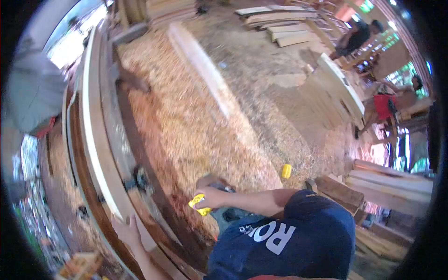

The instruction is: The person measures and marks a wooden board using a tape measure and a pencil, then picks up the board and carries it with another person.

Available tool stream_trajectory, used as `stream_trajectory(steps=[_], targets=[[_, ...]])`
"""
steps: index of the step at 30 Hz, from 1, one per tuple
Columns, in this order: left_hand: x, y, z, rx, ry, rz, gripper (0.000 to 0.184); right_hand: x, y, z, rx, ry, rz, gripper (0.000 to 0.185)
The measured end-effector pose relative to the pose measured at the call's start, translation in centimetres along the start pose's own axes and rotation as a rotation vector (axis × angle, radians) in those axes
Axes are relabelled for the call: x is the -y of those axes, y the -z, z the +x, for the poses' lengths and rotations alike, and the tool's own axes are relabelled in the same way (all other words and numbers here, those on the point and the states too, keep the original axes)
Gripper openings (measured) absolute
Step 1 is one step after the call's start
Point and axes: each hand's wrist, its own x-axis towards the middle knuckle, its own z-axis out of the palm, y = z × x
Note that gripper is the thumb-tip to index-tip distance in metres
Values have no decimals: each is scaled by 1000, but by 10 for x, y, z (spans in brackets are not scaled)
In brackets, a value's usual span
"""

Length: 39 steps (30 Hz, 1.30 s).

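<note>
My left hand (128, 232) is at the near part of a long wooden board (99, 158). Its thumb and fingers straddle the board's pale edge and grip it. The board stretches away along a bench at the left. In my right hand (212, 197) is a small yellow object (199, 204) with dark markings, fingers closed round it; blur hides its exact kind. That hand is in front of my dark shirt (284, 238), apart from the board.
Wood shavings (163, 93) cover the floor beside the bench. A pale plank (198, 63) lies on them, and a yellow container (286, 171) sits to the right. Stacked boards (280, 23) lie at the back. Two other people (359, 39) are at the far right near more timber (387, 182).
</note>
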Motion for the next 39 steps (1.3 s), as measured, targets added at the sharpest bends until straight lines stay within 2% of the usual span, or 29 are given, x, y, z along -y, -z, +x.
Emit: stream_trajectory(steps=[2,4,5,7,9,11,12,13,14,15,18,22,27,30,33,34,35,37,39], targets=[[-9,-19,49,10,56,11,79,26,56,23,-76,-35,-204,55],[-30,-18,85,42,189,96,70,45,116,44,-163,56,-352,54],[-32,-17,95,75,260,183,65,54,140,47,-195,97,-426,53],[-40,-19,91,-6,266,219,58,69,190,42,-285,52,-472,53],[-62,-6,88,-11,285,218,57,52,228,37,-361,-35,-508,55],[-78,20,97,168,296,218,75,-13,257,31,-326,-117,-574,58],[-84,22,96,197,298,204,74,-17,262,4,-400,-227,-577,58],[-90,25,97,206,297,190,74,-34,275,-11,-230,-307,-655,57],[-98,24,98,202,293,165,73,-69,281,-21,-112,-486,-738,59],[-103,24,99,193,288,144,72,-86,285,-39,-50,-572,-729,59],[-115,25,104,159,276,97,70,-98,290,-92,15,-705,-649,58],[-143,22,122,124,249,40,67,-84,287,-92,-5,-723,-593,57],[-185,6,174,93,201,-19,64,-57,294,7,-185,-603,-576,60],[-204,-4,216,89,172,-46,62,-10,320,87,-137,-568,-417,64],[-218,-9,267,84,152,-80,60,31,345,158,-272,-396,-405,64],[-222,-9,283,88,148,-84,60,59,359,176,-244,-349,-476,62],[-227,-10,300,94,148,-88,59,86,380,198,-95,-407,-536,61],[-234,-11,326,105,164,-100,58,112,426,248,76,-313,-749,60],[-242,-12,349,109,182,-114,57,154,476,295,103,-281,-786,58]])
